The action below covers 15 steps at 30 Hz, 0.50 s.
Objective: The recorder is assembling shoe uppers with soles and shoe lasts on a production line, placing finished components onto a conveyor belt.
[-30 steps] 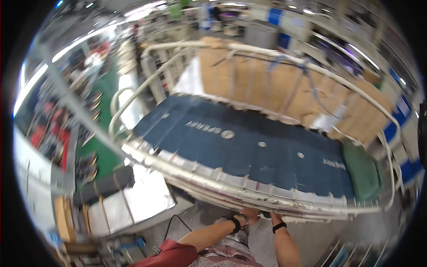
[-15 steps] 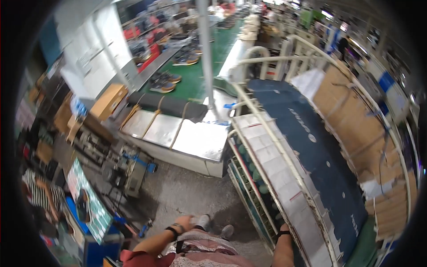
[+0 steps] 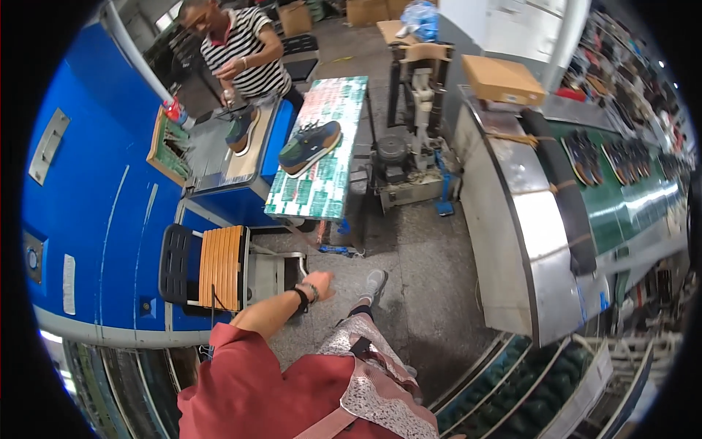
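My left hand (image 3: 319, 284) hangs in front of me over the grey floor, its fingers curled in and nothing seen in them. A dark band and a bracelet circle that wrist. Nearest to it is a folding chair (image 3: 221, 267) with a slatted wooden seat and a black back. Beyond stands a narrow table (image 3: 307, 201) with a green and white patterned top, bearing a navy and green sneaker (image 3: 310, 148) with a brown heel. Another dark sneaker (image 3: 242, 132) sits on the worktop to its left. My right hand does not show.
A person (image 3: 248, 55) in a striped shirt works behind the worktop. Blue machine housing (image 3: 102, 197) fills the left. A motor-driven machine (image 3: 395, 161) stands ahead. On the right are a metal-clad bench end (image 3: 504, 241), a green conveyor (image 3: 621, 212) with shoes, and a rack (image 3: 512, 391).
My view has swung left, from the padded rack and conveyor to the patterned table and blue machine. My right hand, earlier beside the rack's rail, has left the view.
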Tool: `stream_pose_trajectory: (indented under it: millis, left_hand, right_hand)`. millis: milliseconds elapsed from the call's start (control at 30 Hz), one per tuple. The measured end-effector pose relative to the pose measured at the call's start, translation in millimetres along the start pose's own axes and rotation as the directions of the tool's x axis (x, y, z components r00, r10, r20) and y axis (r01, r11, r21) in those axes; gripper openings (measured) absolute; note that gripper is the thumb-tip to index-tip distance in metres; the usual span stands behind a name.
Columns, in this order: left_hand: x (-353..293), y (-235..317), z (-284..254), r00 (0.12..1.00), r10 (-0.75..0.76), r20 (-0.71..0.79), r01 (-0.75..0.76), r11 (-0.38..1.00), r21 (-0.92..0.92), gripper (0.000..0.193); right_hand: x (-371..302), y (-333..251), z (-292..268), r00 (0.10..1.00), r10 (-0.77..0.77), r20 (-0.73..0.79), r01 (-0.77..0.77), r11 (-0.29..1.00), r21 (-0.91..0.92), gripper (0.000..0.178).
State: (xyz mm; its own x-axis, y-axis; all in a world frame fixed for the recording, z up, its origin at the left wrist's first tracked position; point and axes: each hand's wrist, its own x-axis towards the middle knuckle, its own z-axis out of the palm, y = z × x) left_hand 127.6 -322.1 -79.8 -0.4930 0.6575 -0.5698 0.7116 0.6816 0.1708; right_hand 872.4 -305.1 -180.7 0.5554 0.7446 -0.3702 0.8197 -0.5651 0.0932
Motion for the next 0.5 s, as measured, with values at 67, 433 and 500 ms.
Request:
stream_pose_trajectory:
  millis: [67,433,500]
  left_hand:
    - [54.0,-26.3,-46.3,0.952,0.137,-0.274,-0.134,0.991,0.029,0.060]
    - [312.4,-96.7,-342.5,0.824,0.044,-0.564,0.000,0.997,0.077,0.064]
    - [305.1,-127.8,-354.0,0.935,-0.164,-0.315,0.114,0.978,-0.172,0.064]
  right_hand:
    - [-12.7,-57.6,-1.6,0.980,-0.193,0.056,0.194,0.981,-0.012,0.074]
    - [3.5,-221.9,-1.2,0.982,-0.157,0.102,0.078,0.838,0.539,0.073]
    - [-38.1,-265.8,-36.1,0.973,-0.159,0.169,0.048,0.850,0.524,0.071]
